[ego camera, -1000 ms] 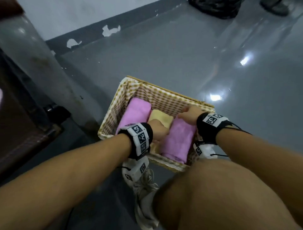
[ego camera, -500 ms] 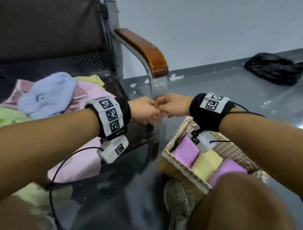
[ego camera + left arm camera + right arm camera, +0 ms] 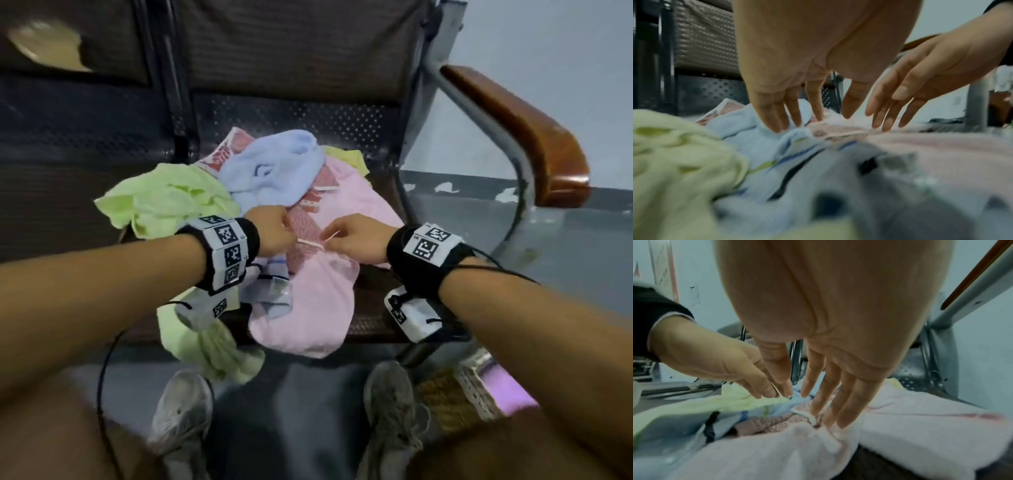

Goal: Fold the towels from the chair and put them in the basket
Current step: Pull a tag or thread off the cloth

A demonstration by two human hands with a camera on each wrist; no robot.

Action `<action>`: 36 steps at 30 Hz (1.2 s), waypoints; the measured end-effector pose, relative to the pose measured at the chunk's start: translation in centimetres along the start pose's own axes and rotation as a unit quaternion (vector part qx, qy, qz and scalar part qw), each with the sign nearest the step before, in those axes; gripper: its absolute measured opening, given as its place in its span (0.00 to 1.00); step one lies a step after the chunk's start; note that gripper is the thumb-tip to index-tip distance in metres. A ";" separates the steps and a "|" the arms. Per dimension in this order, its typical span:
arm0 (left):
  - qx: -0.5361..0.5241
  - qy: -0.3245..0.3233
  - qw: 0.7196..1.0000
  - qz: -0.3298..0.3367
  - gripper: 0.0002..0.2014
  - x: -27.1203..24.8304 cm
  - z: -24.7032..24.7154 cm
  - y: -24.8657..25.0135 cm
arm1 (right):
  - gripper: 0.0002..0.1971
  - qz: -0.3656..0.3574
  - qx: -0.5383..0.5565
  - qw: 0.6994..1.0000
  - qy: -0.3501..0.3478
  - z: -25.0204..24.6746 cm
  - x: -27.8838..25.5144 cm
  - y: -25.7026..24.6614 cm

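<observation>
A loose pile of towels lies on the chair seat (image 3: 373, 325): a green towel (image 3: 164, 198), a blue towel (image 3: 270, 164), a pink towel (image 3: 308, 308) and a red patterned towel (image 3: 303, 228) with a white hem. My left hand (image 3: 289, 236) and right hand (image 3: 330, 238) hover close together over the red patterned towel. In the left wrist view the left hand's fingers (image 3: 777, 120) are straight, their tips on blue and red cloth. In the right wrist view the right hand's fingers (image 3: 830, 405) are straight, touching the red towel's white hem (image 3: 807, 416). The wicker basket (image 3: 476, 390) stands on the floor at lower right.
The chair's wooden armrest (image 3: 520, 137) and grey metal frame (image 3: 513, 178) rise to the right of the pile. A folded purple towel (image 3: 510, 387) shows inside the basket. My two shoes (image 3: 181, 418) rest on the grey floor under the seat's front edge.
Both hands have left the folded towels in the basket and moved left and up to the pile on the chair. The view has swung from the basket to the chair.
</observation>
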State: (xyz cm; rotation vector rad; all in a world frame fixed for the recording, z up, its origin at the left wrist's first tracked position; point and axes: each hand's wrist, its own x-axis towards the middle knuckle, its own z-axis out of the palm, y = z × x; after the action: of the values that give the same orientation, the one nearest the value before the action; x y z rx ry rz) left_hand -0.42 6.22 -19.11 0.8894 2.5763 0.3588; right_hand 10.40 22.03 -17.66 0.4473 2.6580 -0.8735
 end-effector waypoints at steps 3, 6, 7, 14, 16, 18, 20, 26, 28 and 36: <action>0.042 -0.026 0.997 -0.063 0.28 1.1 1.3 -3.1 | 0.14 -0.014 -0.011 1.000 -0.010 0.6 2.5 0.1; 0.044 -0.024 0.997 -0.066 0.10 1.5 1.9 -4.6 | 0.13 -0.019 -0.021 1.000 -0.010 0.7 4.6 -0.3; 0.041 0.005 0.997 -0.060 0.08 1.6 1.8 -5.0 | 0.13 -0.020 -0.036 0.999 -0.009 0.8 5.4 -0.5; -0.307 0.119 0.944 0.003 0.18 -0.2 -0.4 -2.5 | 0.45 -0.109 -0.045 0.989 0.085 1.8 8.3 -2.1; -0.387 0.144 0.910 0.018 0.21 -1.4 -1.9 -1.3 | 0.37 -0.138 -0.090 0.981 0.103 1.9 8.4 -2.5; -0.424 0.149 0.893 0.023 0.19 -2.6 -3.3 -0.7 | 0.26 -0.150 -0.107 0.977 0.110 1.8 8.0 -2.9; -0.383 0.145 0.912 0.034 0.14 -3.4 -4.2 -0.8 | 0.17 -0.143 -0.079 0.980 0.118 1.3 7.1 -3.2; -0.168 0.099 0.980 0.033 0.35 -4.5 -5.9 -2.0 | 0.13 -0.189 -0.002 0.957 0.222 -1.1 2.7 -4.5; -0.161 0.055 0.982 0.086 0.30 -5.0 -5.9 -1.1 | 0.14 -0.219 0.031 0.949 0.225 -1.6 1.1 -5.7; -0.090 0.074 0.979 0.167 0.08 -6.4 -3.8 1.9 | 0.21 -0.220 0.074 0.971 0.062 -1.8 -1.9 -5.1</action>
State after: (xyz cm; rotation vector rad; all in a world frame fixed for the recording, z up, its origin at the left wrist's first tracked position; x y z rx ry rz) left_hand 3.52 3.17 -13.26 1.2712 2.4686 0.7666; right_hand 9.85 18.83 -12.90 -0.0679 2.8698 -1.2104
